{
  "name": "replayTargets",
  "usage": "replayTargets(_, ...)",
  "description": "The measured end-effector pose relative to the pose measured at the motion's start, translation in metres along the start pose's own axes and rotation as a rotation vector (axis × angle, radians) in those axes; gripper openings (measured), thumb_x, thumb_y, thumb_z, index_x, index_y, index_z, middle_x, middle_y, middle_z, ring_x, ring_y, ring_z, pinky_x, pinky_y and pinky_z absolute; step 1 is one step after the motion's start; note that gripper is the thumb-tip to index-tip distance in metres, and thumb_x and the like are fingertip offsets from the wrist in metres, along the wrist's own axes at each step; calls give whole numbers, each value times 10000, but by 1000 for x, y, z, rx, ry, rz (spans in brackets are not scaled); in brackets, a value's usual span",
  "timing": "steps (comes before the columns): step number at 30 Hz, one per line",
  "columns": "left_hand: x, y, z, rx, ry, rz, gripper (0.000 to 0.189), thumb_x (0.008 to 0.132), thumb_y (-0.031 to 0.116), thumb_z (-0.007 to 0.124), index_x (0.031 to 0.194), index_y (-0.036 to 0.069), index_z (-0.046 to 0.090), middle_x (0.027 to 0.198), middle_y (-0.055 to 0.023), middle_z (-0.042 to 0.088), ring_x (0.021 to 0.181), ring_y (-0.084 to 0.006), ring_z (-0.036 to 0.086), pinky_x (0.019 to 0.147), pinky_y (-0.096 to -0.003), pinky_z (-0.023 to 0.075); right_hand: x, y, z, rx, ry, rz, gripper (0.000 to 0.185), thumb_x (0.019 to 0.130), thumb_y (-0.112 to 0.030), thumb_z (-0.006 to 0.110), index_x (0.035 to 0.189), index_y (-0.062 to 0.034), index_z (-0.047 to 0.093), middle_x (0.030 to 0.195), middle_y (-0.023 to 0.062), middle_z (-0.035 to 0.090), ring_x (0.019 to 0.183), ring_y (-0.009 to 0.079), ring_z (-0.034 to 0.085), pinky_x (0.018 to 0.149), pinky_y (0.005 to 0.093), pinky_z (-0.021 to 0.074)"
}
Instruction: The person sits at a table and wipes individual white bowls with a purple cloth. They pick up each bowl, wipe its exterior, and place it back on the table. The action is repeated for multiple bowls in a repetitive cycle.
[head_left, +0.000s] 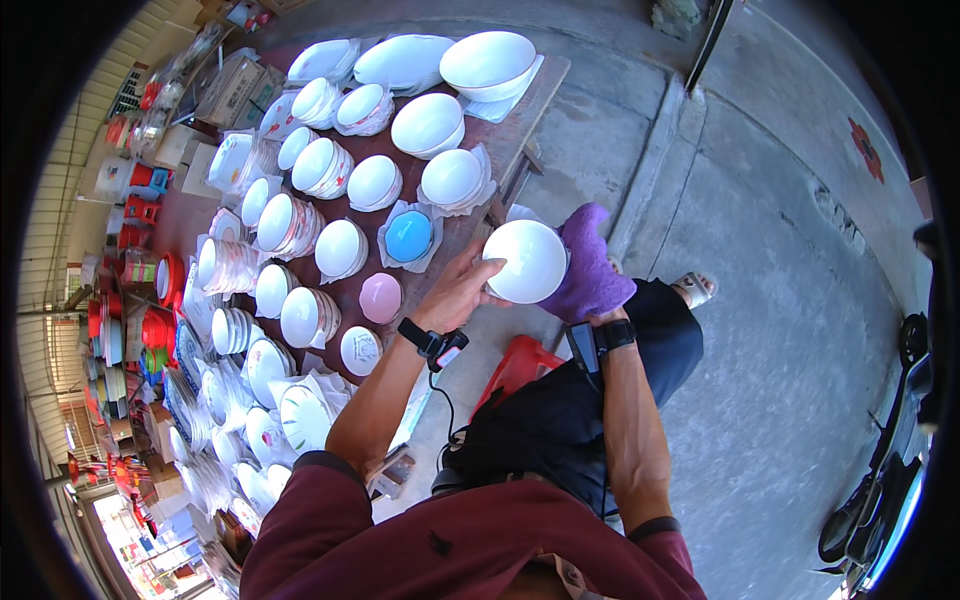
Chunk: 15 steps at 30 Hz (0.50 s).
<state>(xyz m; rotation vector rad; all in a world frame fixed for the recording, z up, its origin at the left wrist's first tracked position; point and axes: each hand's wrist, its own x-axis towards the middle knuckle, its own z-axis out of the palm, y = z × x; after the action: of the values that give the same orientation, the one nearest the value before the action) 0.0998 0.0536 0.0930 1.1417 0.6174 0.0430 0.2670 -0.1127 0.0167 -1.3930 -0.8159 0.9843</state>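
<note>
A white bowl (526, 262) is held in front of me, off the table's edge, its inside facing up. My left hand (457, 289) grips its left rim, thumb over the edge. A purple cloth (589, 262) covers most of my right hand (606, 315) and touches the bowl's right side; the fingers are hidden beneath it. Left of my hands, a pink bowl (381, 298) and a blue bowl (409, 236) on wrapping sheets rest on the dark red table (420, 169), among many white bowls, some stacked.
A large white bowl (487, 66) stands near the table's far corner. Stacked plates (306, 416) fill the near left side. A red plastic stool (517, 371) is beside my leg. Shelves with red plastic ware (156, 328) stand farther left, and a motorbike (874, 480) at far right.
</note>
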Motion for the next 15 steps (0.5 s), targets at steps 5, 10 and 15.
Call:
replayTargets(5,1,12,-3,292,46,-56,640,995,295,622,1529,51,365,1338,-133,580,1100,-214,660,718,-350,618,-3,-11,2,-436,9,-154,854,775,-63,818,1503,-63,370,1389,121,534,1280,230,506,1102,329,407)
replayTargets(10,-2,18,-1,404,41,-16,633,978,352,640,1491,53,420,1277,-115,601,1036,-176,658,645,-297,605,-7,-19,1,-535,9,-16,930,741,-80,840,1520,-55,332,1365,125,542,1273,246,507,1109,332,400)
replayTargets(15,-2,19,-3,403,-19,-98,484,1003,316,595,1399,47,523,1176,-93,645,980,-158,664,606,-293,594,-12,-61,10,-553,53,-39,853,748,-56,823,1461,-43,354,1302,110,576,1215,248,548,1073,345,435)
